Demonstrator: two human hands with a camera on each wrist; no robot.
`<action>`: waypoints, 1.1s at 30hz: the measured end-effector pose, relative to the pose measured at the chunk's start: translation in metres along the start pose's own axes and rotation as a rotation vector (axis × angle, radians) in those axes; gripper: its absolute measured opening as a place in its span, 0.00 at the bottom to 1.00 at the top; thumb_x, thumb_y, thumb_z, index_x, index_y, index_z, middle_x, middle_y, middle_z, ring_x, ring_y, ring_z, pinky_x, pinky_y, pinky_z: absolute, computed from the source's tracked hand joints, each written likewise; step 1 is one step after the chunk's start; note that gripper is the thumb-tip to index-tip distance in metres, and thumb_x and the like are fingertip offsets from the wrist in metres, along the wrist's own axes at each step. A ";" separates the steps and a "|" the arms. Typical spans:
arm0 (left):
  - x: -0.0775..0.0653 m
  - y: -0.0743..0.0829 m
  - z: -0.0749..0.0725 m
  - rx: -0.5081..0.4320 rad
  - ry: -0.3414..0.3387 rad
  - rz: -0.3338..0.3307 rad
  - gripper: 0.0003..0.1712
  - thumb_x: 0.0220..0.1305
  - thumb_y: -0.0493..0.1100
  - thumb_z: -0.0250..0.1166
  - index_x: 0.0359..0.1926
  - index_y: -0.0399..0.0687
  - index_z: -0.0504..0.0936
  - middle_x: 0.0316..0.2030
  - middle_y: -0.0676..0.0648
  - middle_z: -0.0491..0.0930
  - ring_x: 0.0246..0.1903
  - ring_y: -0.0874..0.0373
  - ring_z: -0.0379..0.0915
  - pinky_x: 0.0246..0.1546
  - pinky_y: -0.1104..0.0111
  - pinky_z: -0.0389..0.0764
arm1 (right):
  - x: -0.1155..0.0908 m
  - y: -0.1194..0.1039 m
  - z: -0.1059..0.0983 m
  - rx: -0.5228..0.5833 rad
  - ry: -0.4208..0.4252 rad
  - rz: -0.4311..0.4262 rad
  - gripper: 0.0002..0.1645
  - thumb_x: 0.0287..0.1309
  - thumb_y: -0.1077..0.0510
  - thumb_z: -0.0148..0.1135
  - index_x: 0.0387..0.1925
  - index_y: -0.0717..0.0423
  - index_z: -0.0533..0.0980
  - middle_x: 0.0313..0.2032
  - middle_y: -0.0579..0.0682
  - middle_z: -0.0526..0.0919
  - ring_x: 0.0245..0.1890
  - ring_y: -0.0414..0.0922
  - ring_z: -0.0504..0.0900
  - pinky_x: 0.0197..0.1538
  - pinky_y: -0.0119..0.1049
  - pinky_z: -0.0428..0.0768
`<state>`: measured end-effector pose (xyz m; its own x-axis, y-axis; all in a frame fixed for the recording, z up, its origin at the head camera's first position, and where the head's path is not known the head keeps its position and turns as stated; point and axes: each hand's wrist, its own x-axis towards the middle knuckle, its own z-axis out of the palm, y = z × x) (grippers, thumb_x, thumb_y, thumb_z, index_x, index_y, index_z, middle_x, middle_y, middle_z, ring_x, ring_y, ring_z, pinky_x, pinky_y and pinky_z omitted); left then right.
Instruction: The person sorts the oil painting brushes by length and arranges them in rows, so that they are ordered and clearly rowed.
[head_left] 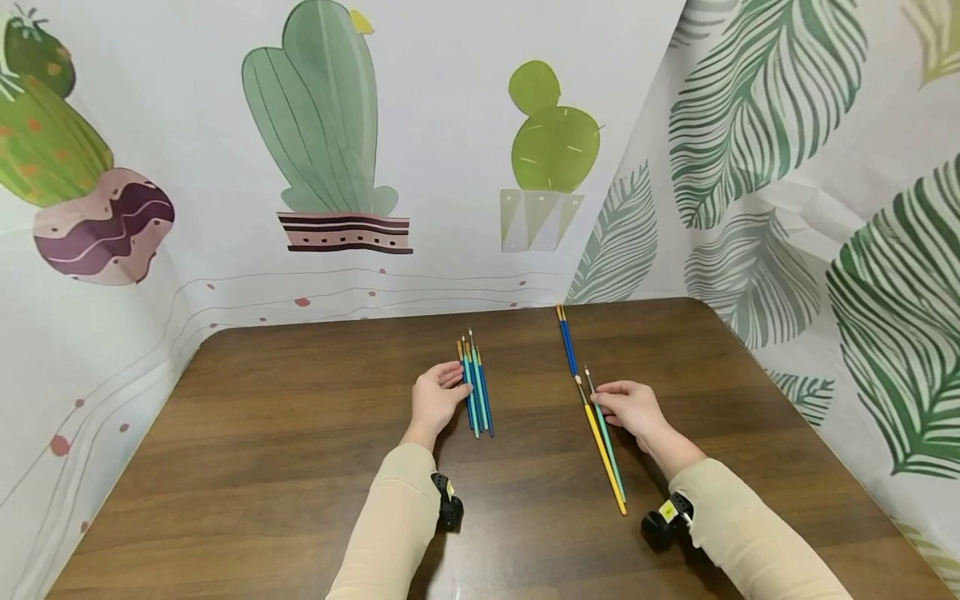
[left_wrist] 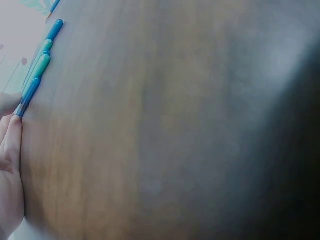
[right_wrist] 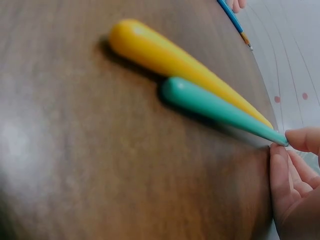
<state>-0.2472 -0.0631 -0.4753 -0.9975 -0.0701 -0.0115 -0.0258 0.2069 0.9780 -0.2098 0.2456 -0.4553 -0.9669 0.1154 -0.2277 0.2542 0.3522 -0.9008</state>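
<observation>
Several blue and teal paintbrushes (head_left: 477,400) lie side by side near the table's middle, bristles pointing away. My left hand (head_left: 437,400) is at their left side, thumb and fingertips pinching a blue paintbrush (left_wrist: 31,92) at the edge of the group. Further right, my right hand (head_left: 632,408) pinches a teal paintbrush (head_left: 609,446) near its metal collar. A yellow paintbrush (head_left: 602,454) lies just left of the teal one, and in the right wrist view the teal handle (right_wrist: 215,107) runs along the yellow handle (right_wrist: 185,65).
Two blue paintbrushes (head_left: 567,343) lie at the back, their tips near the table's far edge and their handle ends by the yellow brush's tip. The brown wooden table (head_left: 300,433) meets a wall covering (head_left: 450,125) printed with cacti and leaves.
</observation>
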 end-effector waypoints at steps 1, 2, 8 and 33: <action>0.000 0.000 0.000 -0.002 -0.001 -0.002 0.26 0.54 0.31 0.68 0.55 0.36 0.76 0.52 0.38 0.80 0.54 0.49 0.77 0.56 0.62 0.78 | 0.000 0.000 0.000 0.002 0.004 0.002 0.22 0.59 0.57 0.61 0.50 0.70 0.74 0.34 0.47 0.84 0.29 0.33 0.79 0.34 0.27 0.83; 0.000 0.000 0.000 -0.003 -0.002 -0.001 0.26 0.54 0.31 0.68 0.55 0.36 0.76 0.52 0.38 0.80 0.54 0.49 0.77 0.56 0.62 0.78 | 0.000 0.000 0.001 0.003 0.005 0.004 0.22 0.58 0.57 0.61 0.50 0.70 0.74 0.34 0.47 0.84 0.29 0.33 0.79 0.34 0.27 0.83; 0.001 0.000 0.000 0.003 -0.002 0.001 0.25 0.55 0.31 0.68 0.55 0.36 0.76 0.52 0.38 0.80 0.54 0.49 0.77 0.56 0.62 0.78 | 0.000 0.000 0.001 0.001 0.007 0.008 0.22 0.58 0.58 0.62 0.49 0.70 0.74 0.34 0.47 0.84 0.30 0.33 0.79 0.35 0.27 0.83; 0.001 -0.003 0.001 0.013 0.002 0.005 0.25 0.54 0.32 0.68 0.55 0.37 0.76 0.52 0.38 0.80 0.53 0.49 0.77 0.56 0.61 0.78 | -0.006 -0.002 -0.003 0.038 -0.036 0.015 0.25 0.61 0.56 0.60 0.54 0.70 0.71 0.36 0.48 0.84 0.31 0.35 0.81 0.36 0.28 0.84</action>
<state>-0.2485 -0.0632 -0.4781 -0.9975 -0.0708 -0.0058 -0.0213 0.2202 0.9752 -0.2049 0.2473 -0.4506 -0.9634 0.0862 -0.2539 0.2682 0.3150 -0.9104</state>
